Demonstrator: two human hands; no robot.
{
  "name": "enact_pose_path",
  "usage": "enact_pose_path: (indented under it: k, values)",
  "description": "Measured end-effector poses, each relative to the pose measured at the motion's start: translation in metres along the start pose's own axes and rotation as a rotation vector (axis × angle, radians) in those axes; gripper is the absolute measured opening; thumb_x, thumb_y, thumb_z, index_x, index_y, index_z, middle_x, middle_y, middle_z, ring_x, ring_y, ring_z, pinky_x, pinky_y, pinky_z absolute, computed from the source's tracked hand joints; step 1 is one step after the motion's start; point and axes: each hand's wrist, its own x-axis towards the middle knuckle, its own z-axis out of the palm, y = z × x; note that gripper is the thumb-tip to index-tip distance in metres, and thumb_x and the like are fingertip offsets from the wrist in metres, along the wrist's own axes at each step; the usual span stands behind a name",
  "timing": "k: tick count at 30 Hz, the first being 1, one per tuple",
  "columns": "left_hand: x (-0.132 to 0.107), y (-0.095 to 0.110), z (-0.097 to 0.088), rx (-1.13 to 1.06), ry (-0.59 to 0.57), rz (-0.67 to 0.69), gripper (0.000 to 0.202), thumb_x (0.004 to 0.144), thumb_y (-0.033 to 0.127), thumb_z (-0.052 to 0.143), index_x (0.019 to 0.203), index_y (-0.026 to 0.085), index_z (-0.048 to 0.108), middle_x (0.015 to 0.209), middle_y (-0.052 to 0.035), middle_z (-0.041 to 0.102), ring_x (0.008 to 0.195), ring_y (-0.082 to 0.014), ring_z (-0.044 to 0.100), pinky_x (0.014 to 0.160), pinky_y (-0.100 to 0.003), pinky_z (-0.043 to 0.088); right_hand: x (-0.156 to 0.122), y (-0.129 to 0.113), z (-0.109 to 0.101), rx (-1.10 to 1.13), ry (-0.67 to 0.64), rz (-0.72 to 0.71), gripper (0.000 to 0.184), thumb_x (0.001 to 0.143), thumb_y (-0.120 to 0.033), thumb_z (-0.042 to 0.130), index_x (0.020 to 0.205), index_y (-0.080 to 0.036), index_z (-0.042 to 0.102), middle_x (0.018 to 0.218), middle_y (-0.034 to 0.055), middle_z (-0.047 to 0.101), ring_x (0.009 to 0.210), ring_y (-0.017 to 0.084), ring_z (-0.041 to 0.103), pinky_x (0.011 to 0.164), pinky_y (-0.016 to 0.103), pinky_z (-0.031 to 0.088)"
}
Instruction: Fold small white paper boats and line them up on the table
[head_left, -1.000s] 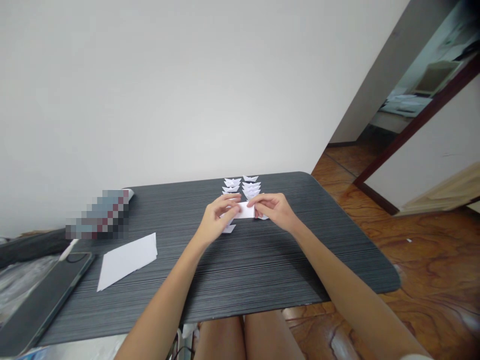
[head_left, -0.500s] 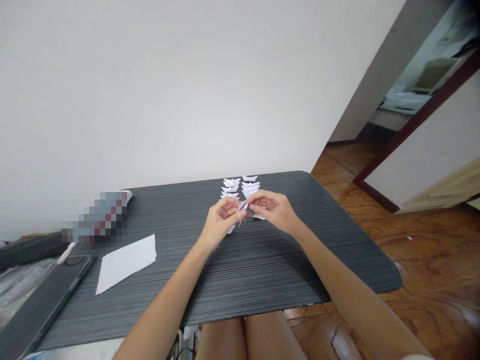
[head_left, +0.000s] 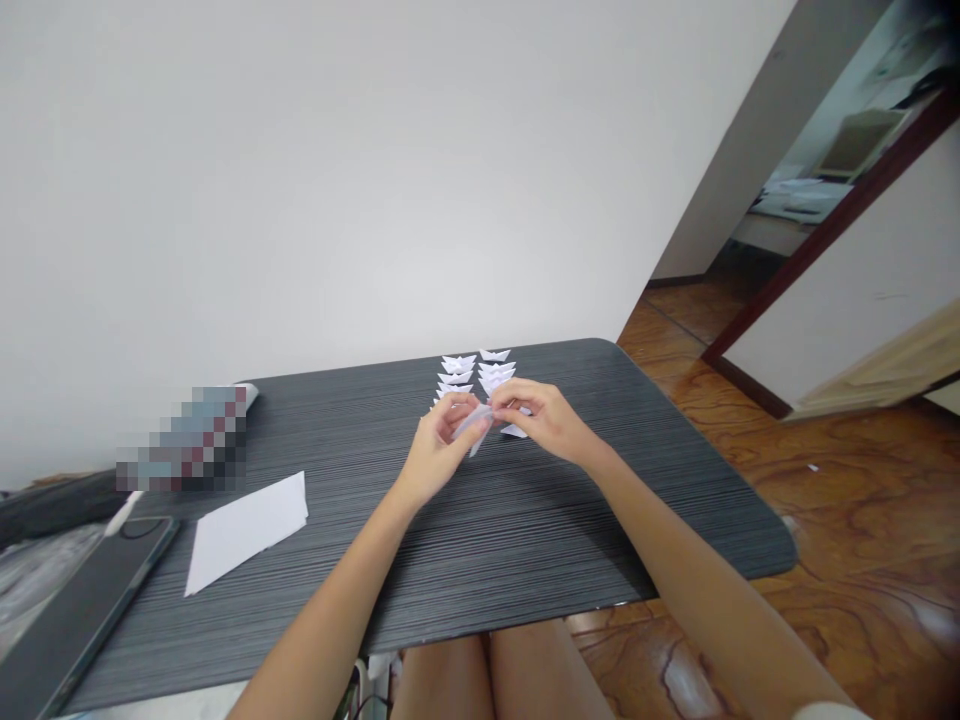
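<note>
A small piece of folded white paper (head_left: 474,418) is held up between my two hands above the dark table. My left hand (head_left: 441,440) pinches its left part between thumb and fingers. At its right end, my right hand (head_left: 546,420) grips the paper with thumb and fingertips. Just beyond my hands stand two rows of white paper boats, a left row (head_left: 456,378) and a right row (head_left: 496,370). My fingers hide the nearer boats in part.
A stack of white paper sheets (head_left: 247,530) lies on the dark table (head_left: 360,540) at the left. Beside it is a flat dark device (head_left: 90,610), with a blurred-out object (head_left: 187,440) behind. A white wall (head_left: 375,180) rises at the far edge.
The folded paper has turned between my fingers, and more of its flat side now shows near my left thumb. The whole view has shifted slightly.
</note>
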Motion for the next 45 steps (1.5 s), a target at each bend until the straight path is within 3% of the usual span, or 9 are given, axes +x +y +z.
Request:
enact_pose_path:
  k: [3, 6, 20, 36, 40, 42, 45]
  values:
    - [-0.001, 0.002, -0.001, 0.299, 0.072, 0.112, 0.026, 0.073, 0.027, 0.056, 0.097, 0.018, 0.055, 0.101, -0.0061, 0.06, 0.092, -0.0178, 0.057, 0.085, -0.029, 0.041, -0.001, -0.003, -0.002, -0.099, -0.012, -0.082, 0.012, 0.08, -0.015, 0.047, 0.075, -0.016, 0.057, 0.082, 0.0049, 0.06, 0.077, 0.014, 0.054, 0.072, 0.027, 0.042]
    - [-0.002, 0.0, -0.002, 0.406, 0.116, 0.152, 0.022, 0.075, 0.027, 0.054, 0.093, 0.017, 0.06, 0.099, -0.0058, 0.062, 0.093, -0.018, 0.057, 0.087, -0.029, 0.041, -0.002, -0.005, -0.002, -0.18, -0.014, -0.118, 0.013, 0.081, -0.015, 0.045, 0.079, -0.016, 0.057, 0.079, 0.0049, 0.06, 0.074, 0.014, 0.054, 0.071, 0.027, 0.042]
    - [0.0, -0.006, 0.0, 0.231, 0.273, 0.014, 0.022, 0.066, 0.026, 0.063, 0.082, 0.012, 0.064, 0.085, -0.0084, 0.068, 0.077, -0.0183, 0.064, 0.075, -0.029, 0.05, -0.005, -0.006, 0.002, -0.294, -0.022, -0.159, 0.008, 0.081, -0.015, 0.045, 0.079, -0.015, 0.053, 0.077, 0.0056, 0.056, 0.068, 0.013, 0.049, 0.065, 0.026, 0.041]
    - [-0.001, -0.002, 0.001, 0.282, 0.225, 0.035, 0.02, 0.067, 0.028, 0.062, 0.079, 0.014, 0.068, 0.084, -0.0068, 0.069, 0.08, -0.0198, 0.063, 0.078, -0.03, 0.048, -0.006, -0.01, 0.002, -0.312, -0.011, -0.133, 0.01, 0.08, -0.014, 0.044, 0.077, -0.015, 0.053, 0.077, 0.0057, 0.057, 0.068, 0.013, 0.049, 0.064, 0.026, 0.041]
    - [-0.002, -0.001, 0.001, 0.324, 0.265, 0.036, 0.017, 0.067, 0.028, 0.062, 0.076, 0.015, 0.068, 0.082, -0.0055, 0.069, 0.077, -0.0191, 0.063, 0.076, -0.03, 0.049, -0.005, -0.008, 0.002, -0.246, 0.001, -0.101, 0.01, 0.079, -0.017, 0.046, 0.076, -0.015, 0.055, 0.076, 0.0051, 0.057, 0.067, 0.013, 0.05, 0.065, 0.027, 0.042]
    - [-0.002, 0.0, 0.001, 0.334, 0.303, 0.04, 0.016, 0.066, 0.028, 0.062, 0.075, 0.015, 0.068, 0.081, -0.005, 0.069, 0.076, -0.0186, 0.064, 0.074, -0.029, 0.049, -0.004, -0.005, 0.005, -0.12, 0.043, -0.027, 0.007, 0.076, -0.02, 0.051, 0.08, -0.015, 0.056, 0.076, 0.0041, 0.058, 0.067, 0.012, 0.053, 0.065, 0.026, 0.044]
    - [-0.002, 0.001, 0.0, 0.314, 0.354, 0.053, 0.016, 0.066, 0.028, 0.062, 0.074, 0.015, 0.068, 0.08, -0.0049, 0.069, 0.075, -0.0182, 0.064, 0.073, -0.028, 0.05, -0.002, 0.002, 0.01, 0.159, 0.084, 0.147, 0.02, 0.07, -0.024, 0.059, 0.087, -0.014, 0.057, 0.074, 0.0035, 0.06, 0.065, 0.012, 0.056, 0.063, 0.026, 0.046]
